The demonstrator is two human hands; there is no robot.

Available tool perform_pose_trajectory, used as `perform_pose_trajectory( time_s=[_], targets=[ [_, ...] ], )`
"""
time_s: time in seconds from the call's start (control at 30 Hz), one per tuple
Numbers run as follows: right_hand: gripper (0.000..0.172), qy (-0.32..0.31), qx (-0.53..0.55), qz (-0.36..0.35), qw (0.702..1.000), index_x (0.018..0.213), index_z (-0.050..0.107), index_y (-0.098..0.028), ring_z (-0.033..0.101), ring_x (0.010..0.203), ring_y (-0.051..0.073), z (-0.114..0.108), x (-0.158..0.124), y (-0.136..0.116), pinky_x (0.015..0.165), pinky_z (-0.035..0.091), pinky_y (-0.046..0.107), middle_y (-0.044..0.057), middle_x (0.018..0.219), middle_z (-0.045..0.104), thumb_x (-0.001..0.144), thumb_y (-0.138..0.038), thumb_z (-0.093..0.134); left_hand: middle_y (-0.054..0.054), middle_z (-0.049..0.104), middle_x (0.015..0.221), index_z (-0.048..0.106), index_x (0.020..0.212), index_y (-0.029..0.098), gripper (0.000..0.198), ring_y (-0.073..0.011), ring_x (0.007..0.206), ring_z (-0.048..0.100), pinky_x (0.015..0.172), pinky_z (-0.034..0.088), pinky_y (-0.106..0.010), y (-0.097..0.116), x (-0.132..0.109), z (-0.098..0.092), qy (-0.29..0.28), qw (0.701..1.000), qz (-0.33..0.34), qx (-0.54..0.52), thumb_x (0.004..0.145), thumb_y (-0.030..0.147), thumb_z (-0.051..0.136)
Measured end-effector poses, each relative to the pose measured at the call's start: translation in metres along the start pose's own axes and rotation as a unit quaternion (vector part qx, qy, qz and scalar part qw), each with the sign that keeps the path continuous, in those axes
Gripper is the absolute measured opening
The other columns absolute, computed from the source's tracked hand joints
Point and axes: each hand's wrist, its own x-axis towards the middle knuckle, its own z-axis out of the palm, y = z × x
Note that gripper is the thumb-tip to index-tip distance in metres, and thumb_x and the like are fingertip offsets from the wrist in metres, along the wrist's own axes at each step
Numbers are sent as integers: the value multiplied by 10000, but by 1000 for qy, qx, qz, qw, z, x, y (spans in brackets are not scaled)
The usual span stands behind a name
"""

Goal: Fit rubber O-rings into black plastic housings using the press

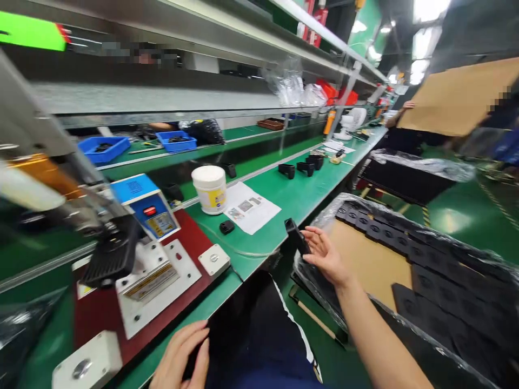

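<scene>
My right hand (326,256) holds a black plastic part (297,236) between thumb and fingers, over the gap between the bench and a bin of parts. Low in the view, my left hand (184,356) is loosely curved near the bench edge, thumb apart from the fingers, with nothing visible in it. Left of it stands a bench press with a dark red base (184,237), a metal fixture (156,281) and white button boxes (214,259). Black parts (430,281) lie in rows on brown cardboard (365,254) inside the plastic-lined bin.
On the green bench are a white tub (208,189), a printed sheet (253,208), a small black piece (227,227) and several black parts (305,168). A blue control box (144,202) sits behind the press. At the right, another person holds a cardboard sheet (458,100).
</scene>
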Motion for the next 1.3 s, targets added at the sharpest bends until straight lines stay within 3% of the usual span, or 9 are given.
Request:
perform_pose_trajectory(
  time_s=[0.17,0.27,0.37,0.5,0.6,0.73,0.87,1.1,1.3],
  targets=[
    [682,-281,186,-1,942,1215,507,-285,554,1197,246,136,-16,-13,1049,421,419,96,1219,587,636,-422,842,-133,621,1221,516,1290,198,464,-230,1025,655,859,570,-335,3,16,-3,-75,967,-180,-163,876,388,602],
    [592,-406,214,11,888,1216,518,-277,526,1238,248,195,-43,-19,1057,412,405,112,1271,557,712,-431,790,-174,565,1306,468,1353,179,611,-298,1183,571,985,500,-435,-3,4,-4,-28,956,-220,-193,855,512,588],
    [501,-451,175,-7,875,1238,514,-271,508,1258,248,225,-63,-21,1064,405,401,126,1313,534,804,-441,697,-167,585,1277,517,1305,179,597,-306,1223,538,1038,451,-461,-11,-16,-4,54,950,-254,-175,846,558,571],
    [424,-452,62,-68,887,1220,563,-286,547,1207,259,231,-66,-16,1046,426,411,111,1261,586,837,-448,643,-155,614,1234,539,1261,180,622,-290,1137,601,977,511,-413,-19,-36,-5,151,934,-289,-147,797,588,616],
    [514,-407,21,-81,910,1266,545,-315,560,1183,276,223,-61,-9,1018,455,410,103,1273,588,800,-492,671,-118,675,1101,567,1215,202,570,-259,976,674,865,570,-362,-24,-40,-7,168,936,-300,-75,780,561,648],
    [742,-387,-11,-90,918,1402,426,-347,494,1270,308,206,-53,-3,1061,421,435,98,1426,472,744,-526,717,-111,698,1066,599,1207,210,659,-269,943,684,807,580,-328,-28,-34,-4,65,960,-264,-59,702,626,679],
    [702,-412,-55,-116,902,1365,488,-395,473,1302,317,193,-46,1,1094,386,458,77,1395,520,721,-436,766,-101,701,1073,613,1201,227,697,-261,959,681,827,566,-308,-29,-26,-1,-41,961,-238,-133,683,693,650],
    [721,-397,-122,-66,908,1311,557,-394,525,1256,324,186,-43,6,1062,422,473,85,1336,579,642,-459,818,-64,687,958,647,1087,257,588,-212,850,670,757,560,-266,-29,-24,-9,-7,969,-218,-116,648,640,732],
    [709,-396,-137,-43,907,1269,600,-390,526,1252,333,189,-42,10,1053,429,474,89,1329,583,606,-496,827,-86,679,978,647,1092,244,577,-239,870,668,777,564,-304,-30,-32,-19,19,972,-215,-90,684,648,694]
  ],
)
